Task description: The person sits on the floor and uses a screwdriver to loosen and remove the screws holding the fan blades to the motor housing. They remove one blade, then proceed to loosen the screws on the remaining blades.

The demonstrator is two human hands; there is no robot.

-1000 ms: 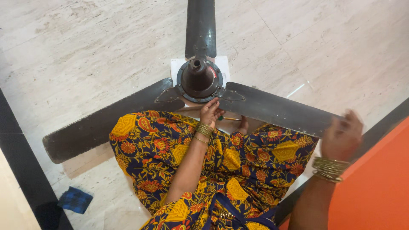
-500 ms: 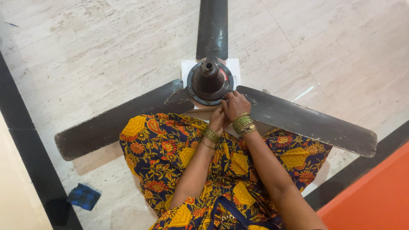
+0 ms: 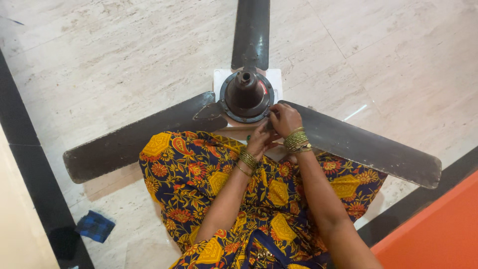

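Three dark blades on one ceiling fan point(image 3: 247, 94), lying flat on the pale marble floor point(image 3: 124, 65), centre to upper centre of frame. Motor housing point(image 3: 246, 92) is a dark dome, stub pointing up at the camera, sitting on a white square pad point(image 3: 275, 78).

Blade layout: one blade point(image 3: 252, 31) runs straight up out of the top edge; the left blade point(image 3: 134, 139) angles down toward lower left; the right blade point(image 3: 363, 143) angles down toward the right edge.

Both hands are at the lower right rim of the housing, where the right blade meets it. Right hand point(image 3: 285, 118) is curled, fingers bunched against the rim at the blade root; what it pinches is too small to tell. Left hand point(image 3: 260, 140) is just below it, fingers bent up to the same spot, touching the right hand; can't tell if it grips anything. Gold bangles on both wrists.

The person sits on the floor behind the fan, lap covered in blue fabric point(image 3: 214, 184) with a yellow and orange floral print, lower centre of frame, overlapping the roots of the left and right blades.

Black floor border strip point(image 3: 27, 149) runs down the left side. Small blue checked cloth point(image 3: 94, 226) at lower left, well apart from the fan. Orange surface point(image 3: 443, 234) fills the lower right corner, edged by another black strip.
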